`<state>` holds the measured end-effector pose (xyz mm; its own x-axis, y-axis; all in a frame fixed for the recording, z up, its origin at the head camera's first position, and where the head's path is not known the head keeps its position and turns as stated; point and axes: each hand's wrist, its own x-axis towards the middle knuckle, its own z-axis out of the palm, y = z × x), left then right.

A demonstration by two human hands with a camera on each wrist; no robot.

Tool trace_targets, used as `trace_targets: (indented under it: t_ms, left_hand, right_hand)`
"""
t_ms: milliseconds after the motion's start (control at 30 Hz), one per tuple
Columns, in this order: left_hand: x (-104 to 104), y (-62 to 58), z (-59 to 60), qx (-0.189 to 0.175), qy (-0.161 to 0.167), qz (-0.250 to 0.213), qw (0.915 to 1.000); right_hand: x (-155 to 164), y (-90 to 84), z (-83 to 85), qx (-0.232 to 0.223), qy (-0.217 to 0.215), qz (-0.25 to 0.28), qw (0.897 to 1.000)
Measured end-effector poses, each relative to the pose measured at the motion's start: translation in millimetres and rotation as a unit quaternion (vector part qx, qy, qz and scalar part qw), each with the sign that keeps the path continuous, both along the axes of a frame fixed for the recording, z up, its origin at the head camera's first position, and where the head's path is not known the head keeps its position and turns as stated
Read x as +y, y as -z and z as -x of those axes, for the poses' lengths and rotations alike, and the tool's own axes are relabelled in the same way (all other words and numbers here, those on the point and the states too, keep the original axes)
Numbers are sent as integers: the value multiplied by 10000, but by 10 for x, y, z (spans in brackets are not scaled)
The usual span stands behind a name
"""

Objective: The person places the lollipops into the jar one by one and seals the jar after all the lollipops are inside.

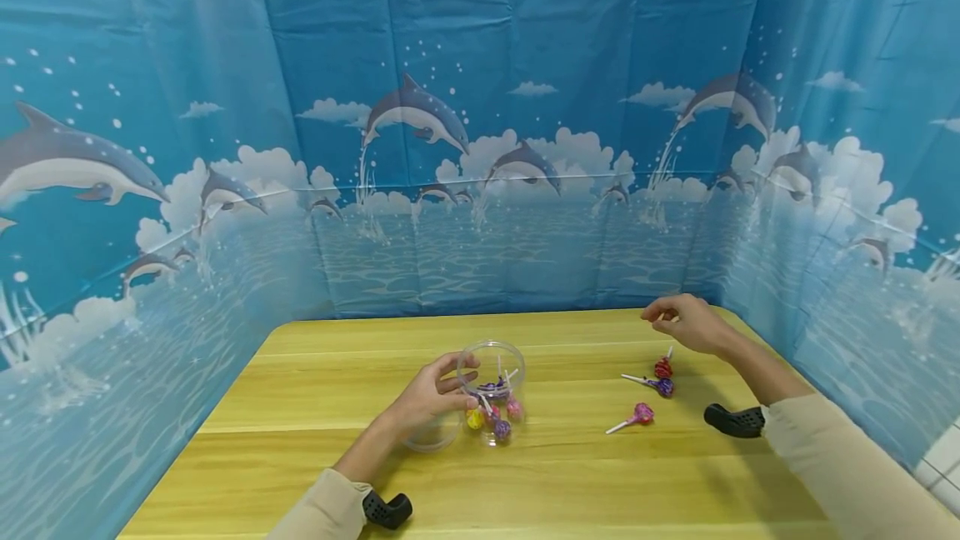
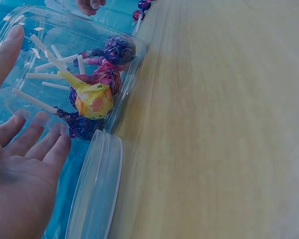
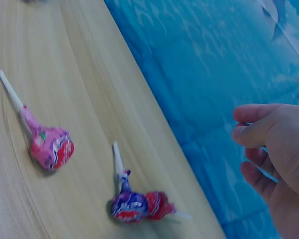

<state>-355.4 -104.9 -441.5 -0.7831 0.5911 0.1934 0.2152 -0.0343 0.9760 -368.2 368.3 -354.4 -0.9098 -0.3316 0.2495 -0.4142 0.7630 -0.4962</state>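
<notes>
- Head view: bench (image 1: 570, 473); clear jar (image 1: 491, 344) left, left grip (image 1: 431, 394) curved round it.
- Right grip (image 1: 686, 323) nearest loose candy, fingers loosely bent, unloaded.
- Pink lollipop (image 1: 643, 414), purple lollipop (image 1: 664, 387): nearside, sticks jarward.
- Red lollipop (image 1: 663, 368): just nearside of right grip, stick pointing far-edgeward.

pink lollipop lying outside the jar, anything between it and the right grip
Yes: in the head view, a red lollipop and a purple lollipop lie on the table between the right grip and the pink lollipop. Reaching over them would probably work.
</notes>
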Motion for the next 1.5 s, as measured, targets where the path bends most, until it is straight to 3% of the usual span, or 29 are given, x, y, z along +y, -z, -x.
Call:
trace_targets:
  t_ms: [567,800,1500]
  left_hand:
    - [-7,-6,5,16,88,-34,10000]
    - [-2,-9,8,57,97,-3,9999]
    - [-8,-17,-18,-94,66,-91,9999]
  right_hand:
    - [393,681,91,-437,840,583,9938]
    - [438,959,97,-523,1014,480,9923]
    - [487,1018,90,-254,1031,138,9943]
